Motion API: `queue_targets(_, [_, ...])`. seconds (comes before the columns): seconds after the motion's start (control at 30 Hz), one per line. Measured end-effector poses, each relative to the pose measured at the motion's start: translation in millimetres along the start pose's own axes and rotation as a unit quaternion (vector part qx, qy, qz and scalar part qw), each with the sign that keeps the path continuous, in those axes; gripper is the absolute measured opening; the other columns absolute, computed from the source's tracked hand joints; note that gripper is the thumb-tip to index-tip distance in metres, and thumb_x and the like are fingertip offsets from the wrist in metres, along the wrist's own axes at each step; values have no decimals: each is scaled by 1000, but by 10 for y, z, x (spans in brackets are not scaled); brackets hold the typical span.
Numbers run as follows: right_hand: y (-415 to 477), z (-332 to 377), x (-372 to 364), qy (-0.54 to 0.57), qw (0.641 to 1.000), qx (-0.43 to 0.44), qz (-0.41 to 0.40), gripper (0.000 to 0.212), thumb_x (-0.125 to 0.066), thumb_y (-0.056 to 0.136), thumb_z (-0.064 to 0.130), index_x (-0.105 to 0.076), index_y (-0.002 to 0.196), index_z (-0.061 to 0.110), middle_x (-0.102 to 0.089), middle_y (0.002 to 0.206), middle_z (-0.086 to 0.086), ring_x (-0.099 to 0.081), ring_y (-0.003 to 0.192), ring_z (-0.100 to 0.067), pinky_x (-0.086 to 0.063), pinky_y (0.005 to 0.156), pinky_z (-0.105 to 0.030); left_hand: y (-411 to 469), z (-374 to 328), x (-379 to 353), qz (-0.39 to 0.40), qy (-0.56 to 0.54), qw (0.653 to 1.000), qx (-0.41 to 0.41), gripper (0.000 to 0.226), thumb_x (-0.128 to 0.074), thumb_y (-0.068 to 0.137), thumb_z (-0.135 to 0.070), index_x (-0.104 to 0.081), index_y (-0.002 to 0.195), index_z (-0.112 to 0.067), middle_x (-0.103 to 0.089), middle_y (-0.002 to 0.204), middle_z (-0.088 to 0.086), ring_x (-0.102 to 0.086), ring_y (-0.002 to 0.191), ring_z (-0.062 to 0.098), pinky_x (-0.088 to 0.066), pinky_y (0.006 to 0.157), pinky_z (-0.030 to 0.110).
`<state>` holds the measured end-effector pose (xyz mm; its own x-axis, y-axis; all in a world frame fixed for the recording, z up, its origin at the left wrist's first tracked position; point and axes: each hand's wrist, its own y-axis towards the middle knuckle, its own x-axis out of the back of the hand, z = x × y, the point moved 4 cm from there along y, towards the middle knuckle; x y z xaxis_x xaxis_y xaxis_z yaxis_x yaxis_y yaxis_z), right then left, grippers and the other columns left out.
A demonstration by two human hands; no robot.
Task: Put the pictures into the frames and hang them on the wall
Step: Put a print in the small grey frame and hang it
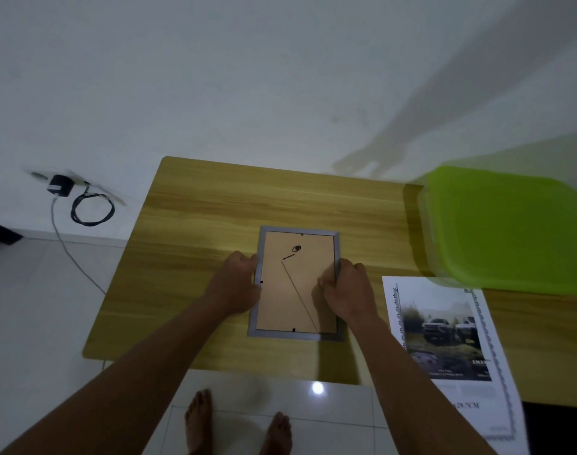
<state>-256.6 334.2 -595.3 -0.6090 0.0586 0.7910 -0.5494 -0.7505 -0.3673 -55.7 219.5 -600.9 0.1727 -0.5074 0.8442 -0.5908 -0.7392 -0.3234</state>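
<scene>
Frame (297,284), grey-edged, lying face down near the middle of the wooden table (198,218), its tan backing board upward. On the board: a small dark hanging loop near the top, a thin stand line running diagonally down toward the lower right corner, and small black tabs at the top, left and bottom edges.

Left hand (239,284): curled over the frame's left edge about halfway down, fingers bent against the rim beside the left tab, gripping the frame.

Right hand (344,287): curled over the frame's right edge, fingertips pressing on the backing board just inside the rim, thumb on the outer side, gripping the frame.

Picture (451,343): a printed sheet, white-margined with a decorative border, showing vehicles on muddy ground. It lies flat on the table to the right of the frame, near but not touching it, its lower end hanging past the table's near edge.

Lid (510,224), bright green plastic, blurred, at the far right of the table; its near edge overlaps the picture's top corner.

Charger (59,185), black, plugged in low on the white wall (247,77), left of the table, with a coiled black cable (91,208) below it.

Bare feet (237,425) on the white tiled floor (34,307) in front of the table.
</scene>
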Motion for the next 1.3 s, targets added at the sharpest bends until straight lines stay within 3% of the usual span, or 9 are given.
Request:
queue_targets(0.2, [-16,-31,2,117,993,-19,14,34,-61,86,8,-53,119,9,-62,100,-12,-58,90,-26,-43,70,-30,-29,-59,68,-2,-154,987,52,61,-62,85,1,-40,142,4,-63,114,26,-62,98,35,-50,84,42])
queue_targets(0.37, [-81,-23,96,257,964,-54,30,70,-60,93,4,-31,153,22,-50,143,-7,-52,126,-25,-43,107,-38,-161,-118,185,13,-335,939,79,68,-54,81,14,-42,143,-10,-69,102,9,-65,89,25,-54,81,40])
queue_targets(0.47, [-140,60,229,296,954,-46,26,71,-59,94,2,-27,154,25,-44,149,-4,-47,131,-24,-38,112,-37,-242,-102,272,0,-408,908,89,75,-59,82,10,-33,149,-14,-67,102,-2,-61,95,20,-53,87,49])
queue_targets(0.63, [-216,181,537,374,926,-45,-1,66,-59,94,0,-38,150,29,-62,116,-7,-61,96,-17,-49,80,-24,-418,-233,555,-16,-510,855,93,65,-69,84,1,-45,142,-16,-59,127,0,-63,98,4,-55,71,21])
queue_targets(0.83, [-338,451,911,439,897,-26,-32,62,-59,93,-1,-44,146,30,-65,106,-8,-61,88,-22,-49,77,-31,-611,-514,943,66,-581,809,62,84,-61,86,8,-31,144,-45,-70,116,12,-65,109,32,-50,96,50])
queue_targets(1.03, [-578,866,1273,326,941,18,-87,49,-59,97,16,-47,144,17,-54,140,-8,-56,120,-25,-47,88,-30,-803,-878,1536,-20,-494,869,-24,86,-66,83,9,-32,148,-34,-68,117,13,-70,78,11,-46,90,36])
queue_targets(1.07, [-636,969,1332,311,946,26,-93,47,-58,98,23,-48,144,18,-51,144,-6,-52,126,-24,-46,94,-31,-850,-968,1627,-38,-457,887,-49,84,-67,82,7,-34,147,-35,-70,112,10,-69,73,9,-58,72,24])
queue_targets(1.1, [-688,1066,1387,306,947,32,-96,47,-56,98,32,-48,143,20,-49,146,-4,-50,129,-24,-45,99,-33,-899,-1063,1703,-53,-427,900,-72,81,-67,83,5,-35,146,-35,-72,105,5,-69,71,7,-46,58,15])
queue_targets(1.3, [-1044,1587,1783,388,916,51,-92,78,-63,78,67,-45,144,30,-52,142,1,-53,125,-24,-50,97,-48,-1168,-1452,1901,-104,-370,906,-176,74,-63,83,4,-42,142,-38,-73,104,2,-71,81,9,-51,58,20])
